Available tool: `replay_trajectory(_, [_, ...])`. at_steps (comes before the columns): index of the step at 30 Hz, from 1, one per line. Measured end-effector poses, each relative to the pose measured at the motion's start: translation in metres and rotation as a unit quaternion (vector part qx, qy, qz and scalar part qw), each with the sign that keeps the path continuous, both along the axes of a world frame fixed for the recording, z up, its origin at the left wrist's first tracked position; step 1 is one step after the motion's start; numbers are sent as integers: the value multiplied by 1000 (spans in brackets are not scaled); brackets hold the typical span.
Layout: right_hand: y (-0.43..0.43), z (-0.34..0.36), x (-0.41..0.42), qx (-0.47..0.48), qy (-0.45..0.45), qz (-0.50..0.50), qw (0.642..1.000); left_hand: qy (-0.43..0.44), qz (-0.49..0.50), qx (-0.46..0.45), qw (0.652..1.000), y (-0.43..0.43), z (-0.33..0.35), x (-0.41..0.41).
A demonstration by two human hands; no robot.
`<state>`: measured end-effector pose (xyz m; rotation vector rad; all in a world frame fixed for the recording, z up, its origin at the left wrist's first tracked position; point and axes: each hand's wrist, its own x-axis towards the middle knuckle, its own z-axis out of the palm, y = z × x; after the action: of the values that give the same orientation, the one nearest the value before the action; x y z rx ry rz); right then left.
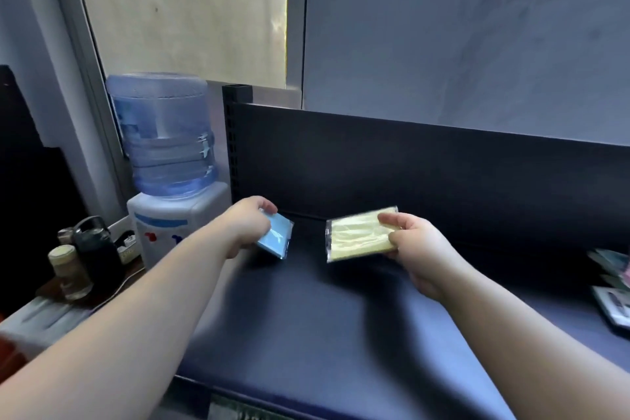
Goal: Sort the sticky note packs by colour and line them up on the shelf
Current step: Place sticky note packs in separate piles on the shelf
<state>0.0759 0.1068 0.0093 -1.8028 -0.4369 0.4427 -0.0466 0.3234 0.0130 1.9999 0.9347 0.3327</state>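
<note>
left hand (pixel 250 227) gripped the blue sticky note pack (pixel 276 241) by its left edge, and the pack sat tilted, low over the dark shelf (pixel 324 324) near its back-left corner. right hand (pixel 414 249) pinched the yellow sticky note pack (pixel 356 238) at its right end, thumb on top, over the middle of the shelf and apart from the blue one. whether either pack touched the shelf, couldn't tell. blurred packs (pixel 612 286) lay at the shelf's right edge. water dispenser (pixel 170 215) stood just left of the shelf.
</note>
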Motion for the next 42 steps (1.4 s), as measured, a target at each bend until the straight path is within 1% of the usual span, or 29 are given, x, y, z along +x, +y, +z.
replay_trajectory(2, [10,-8,1,-28,-5,-23,999,7,-11,-1,1000,9,-3,2])
replay_trajectory(4, [12,-14,4,-96,-37,-39,994,15,-21,19,999,16,-6,1])
replay_trajectory(7, [9,-14,0,-226,-101,-48,968,63,-28,84,994,24,-11,4])
replay_trajectory(9, [7,-11,-3,-266,-128,-40,955,116,-37,142,982,17,-7,5])
replay_trajectory(11, [5,-6,-7,-266,-133,-25,955,163,-56,202,964,5,-1,7])
replay_trajectory(14, [-3,-2,-11,-265,-152,-10,952,161,-99,261,947,-16,3,13])
replay_trajectory(17, [-20,4,-17,-270,-169,4,948,134,-161,258,943,-41,7,20])
replay_trajectory(21, [-59,16,-21,-293,-216,21,931,94,-241,286,923,-90,17,33])
replay_trajectory(23, [-84,20,-19,-306,-241,12,921,77,-272,289,914,-118,21,42])
replay_trajectory(28, [-160,25,-5,-312,-270,-26,911,28,-329,293,897,-194,25,68])
replay_trajectory(35, [-276,32,25,-318,-286,-66,902,-1,-362,267,893,-310,28,118])
replay_trajectory(42, [-372,35,71,-319,-294,-90,896,-35,-338,235,911,-403,20,170])
